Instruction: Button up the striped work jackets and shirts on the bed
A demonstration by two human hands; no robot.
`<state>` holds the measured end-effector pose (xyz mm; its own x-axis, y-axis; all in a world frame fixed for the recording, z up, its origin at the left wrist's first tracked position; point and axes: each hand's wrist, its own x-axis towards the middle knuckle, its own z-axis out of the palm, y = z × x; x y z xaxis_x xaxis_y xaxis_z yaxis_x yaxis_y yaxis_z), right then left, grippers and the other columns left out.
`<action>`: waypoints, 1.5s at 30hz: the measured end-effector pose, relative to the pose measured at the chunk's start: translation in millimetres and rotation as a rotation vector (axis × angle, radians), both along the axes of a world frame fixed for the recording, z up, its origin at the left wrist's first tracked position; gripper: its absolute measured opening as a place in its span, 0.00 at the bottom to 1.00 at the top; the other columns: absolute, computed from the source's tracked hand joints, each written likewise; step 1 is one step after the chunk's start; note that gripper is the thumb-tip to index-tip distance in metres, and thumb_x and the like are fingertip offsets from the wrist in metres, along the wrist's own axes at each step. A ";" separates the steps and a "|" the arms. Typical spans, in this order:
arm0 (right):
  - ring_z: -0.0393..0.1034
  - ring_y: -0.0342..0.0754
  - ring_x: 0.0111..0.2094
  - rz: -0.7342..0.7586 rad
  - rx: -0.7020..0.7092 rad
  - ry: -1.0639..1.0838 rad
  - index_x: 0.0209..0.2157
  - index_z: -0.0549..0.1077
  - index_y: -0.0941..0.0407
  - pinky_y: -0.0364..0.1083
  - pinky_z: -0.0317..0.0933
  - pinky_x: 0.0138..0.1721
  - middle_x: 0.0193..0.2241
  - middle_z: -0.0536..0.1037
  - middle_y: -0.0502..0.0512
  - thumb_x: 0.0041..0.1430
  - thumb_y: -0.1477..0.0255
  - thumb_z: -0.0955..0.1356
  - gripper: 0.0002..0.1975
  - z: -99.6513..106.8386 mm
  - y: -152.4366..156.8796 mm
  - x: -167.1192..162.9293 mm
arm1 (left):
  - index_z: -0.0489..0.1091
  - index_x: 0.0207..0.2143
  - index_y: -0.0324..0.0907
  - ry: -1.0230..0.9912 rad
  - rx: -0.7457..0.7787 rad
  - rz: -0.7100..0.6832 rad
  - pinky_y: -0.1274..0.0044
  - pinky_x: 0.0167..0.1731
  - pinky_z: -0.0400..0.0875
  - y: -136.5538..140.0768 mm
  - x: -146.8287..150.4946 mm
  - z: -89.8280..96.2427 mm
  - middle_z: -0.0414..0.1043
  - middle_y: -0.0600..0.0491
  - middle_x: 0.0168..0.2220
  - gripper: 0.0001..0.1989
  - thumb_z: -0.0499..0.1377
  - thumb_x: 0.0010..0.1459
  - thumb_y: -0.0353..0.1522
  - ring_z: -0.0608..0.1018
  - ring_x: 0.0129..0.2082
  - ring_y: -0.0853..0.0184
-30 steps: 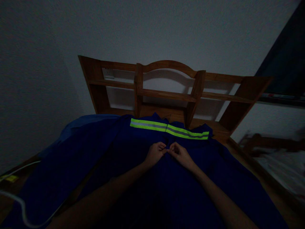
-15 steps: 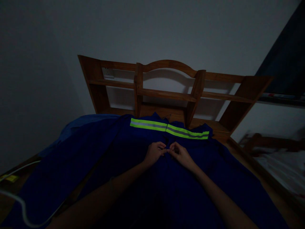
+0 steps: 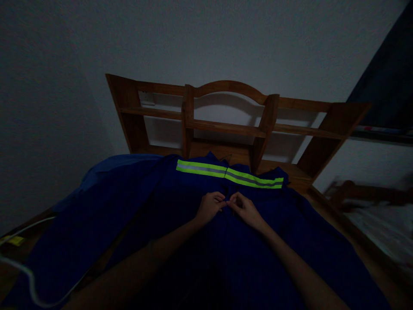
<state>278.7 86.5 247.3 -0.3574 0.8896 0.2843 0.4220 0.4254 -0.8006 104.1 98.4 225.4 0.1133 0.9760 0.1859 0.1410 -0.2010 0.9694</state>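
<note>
A dark blue work jacket point(image 3: 190, 189) lies spread over a wooden surface, with a yellow-green and silver reflective strip point(image 3: 203, 169) across its upper part. The strip is split at the jacket's middle seam. Just below that split, my left hand point(image 3: 209, 207) is closed, thumb and fingers pinching the front edge of the cloth. Facing it, my right hand point(image 3: 244, 209) pinches the same spot from the other side. The fingertips of both hands almost meet. Any small fastener between them is too dark and hidden to make out.
Behind the jacket stands a wooden shelf point(image 3: 226, 125) against a pale wall point(image 3: 206, 43). Lighter blue cloth point(image 3: 109, 165) lies at the left. A white cable point(image 3: 32, 284) curls at lower left near a yellow object point(image 3: 14, 240). Wooden furniture point(image 3: 371, 193) stands at right.
</note>
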 end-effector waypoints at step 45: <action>0.65 0.42 0.25 0.030 -0.008 0.019 0.37 0.65 0.54 0.40 0.57 0.25 0.25 0.70 0.48 0.58 0.60 0.63 0.12 5.3 -5.5 -1.1 | 0.70 0.34 0.39 0.088 0.081 0.018 0.82 0.20 0.71 -1.2 0.7 -3.5 0.72 0.52 0.29 0.11 0.61 0.47 0.33 0.76 0.25 0.70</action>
<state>277.7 81.1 252.6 -0.3789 0.8807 0.2844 0.3937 0.4315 -0.8117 104.9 97.2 221.9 0.1152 0.9601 0.2547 0.2290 -0.2752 0.9337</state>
